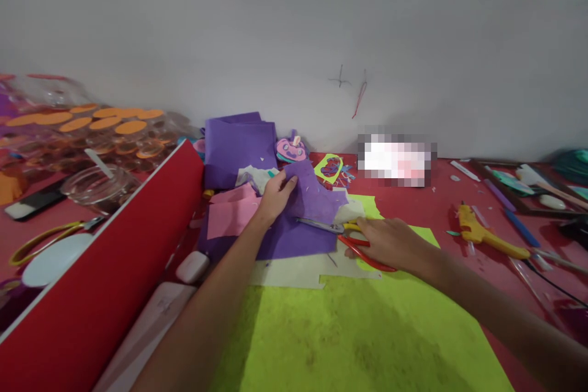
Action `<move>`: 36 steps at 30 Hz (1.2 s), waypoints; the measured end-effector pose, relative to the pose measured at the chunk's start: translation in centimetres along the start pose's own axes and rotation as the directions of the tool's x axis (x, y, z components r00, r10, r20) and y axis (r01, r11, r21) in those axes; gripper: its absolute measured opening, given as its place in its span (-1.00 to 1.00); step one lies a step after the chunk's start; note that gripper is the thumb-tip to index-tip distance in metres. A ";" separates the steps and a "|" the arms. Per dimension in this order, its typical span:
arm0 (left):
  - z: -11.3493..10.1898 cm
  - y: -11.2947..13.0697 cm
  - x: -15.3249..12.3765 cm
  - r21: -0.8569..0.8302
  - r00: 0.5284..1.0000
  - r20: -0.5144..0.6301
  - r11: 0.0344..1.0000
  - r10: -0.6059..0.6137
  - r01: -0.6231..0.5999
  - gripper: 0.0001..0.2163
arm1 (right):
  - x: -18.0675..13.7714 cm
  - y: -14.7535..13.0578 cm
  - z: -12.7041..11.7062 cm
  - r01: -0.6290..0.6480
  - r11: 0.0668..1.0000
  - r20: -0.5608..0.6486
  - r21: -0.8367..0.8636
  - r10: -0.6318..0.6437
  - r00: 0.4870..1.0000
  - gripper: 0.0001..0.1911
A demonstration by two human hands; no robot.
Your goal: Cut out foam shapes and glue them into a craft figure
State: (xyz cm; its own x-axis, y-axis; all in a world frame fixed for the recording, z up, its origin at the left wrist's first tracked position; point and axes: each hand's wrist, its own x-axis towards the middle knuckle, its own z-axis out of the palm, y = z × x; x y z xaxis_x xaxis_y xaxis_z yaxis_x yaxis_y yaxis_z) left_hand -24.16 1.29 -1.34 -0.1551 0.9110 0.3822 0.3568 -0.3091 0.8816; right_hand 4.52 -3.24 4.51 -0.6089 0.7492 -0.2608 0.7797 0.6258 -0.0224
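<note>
My left hand (277, 195) pinches the left side of a light purple sheet piece (312, 195), perhaps felt, with uneven edges. In my right hand (383, 242) are scissors (319, 225) with red and yellow handles, gripped by the handles. Their blades point left, along the lower edge of the purple piece; whether they touch it I cannot tell. Under both hands lies a darker purple sheet (294, 242), on top of cream and lime-yellow sheets (331, 324). Just left of my left wrist are pink pieces (232, 217). A folded purple sheet (239, 150) stands behind.
A red divider board (133, 245) slants along the left; beyond it are a glass bowl (98, 188) and orange-lidded jars (131, 128). A yellow glue gun (487, 236) with a cord lies at right. At the back are a pink cutout (291, 149) and a grey-white partition (275, 49).
</note>
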 end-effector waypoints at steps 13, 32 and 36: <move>0.0 -0.5 0.0 -0.003 1.000 -0.009 1.000 0.000 0.000 -0.78 | -1.5 -0.7 0.6 -0.084 0.996 -0.040 -0.006 0.084 0.996 -0.35; 0.0 -0.2 0.0 0.027 0.999 -0.037 1.000 -0.007 0.008 -0.68 | -0.4 -2.1 0.5 -0.108 0.992 -0.092 -0.072 0.101 0.991 -0.21; 0.0 -0.2 0.1 0.020 0.999 -0.040 1.000 -0.004 0.005 -0.71 | -0.8 -2.2 0.5 -0.097 0.988 -0.096 -0.118 0.086 0.992 -0.27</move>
State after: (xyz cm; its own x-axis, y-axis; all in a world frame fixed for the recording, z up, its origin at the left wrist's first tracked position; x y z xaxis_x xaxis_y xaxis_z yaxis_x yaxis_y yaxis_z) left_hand -24.25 1.41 -1.50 -0.1933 0.9007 0.3890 0.3742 -0.2989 0.8779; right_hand 3.29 -5.31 4.32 -0.5507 0.8176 -0.1682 0.8125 0.5712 0.1168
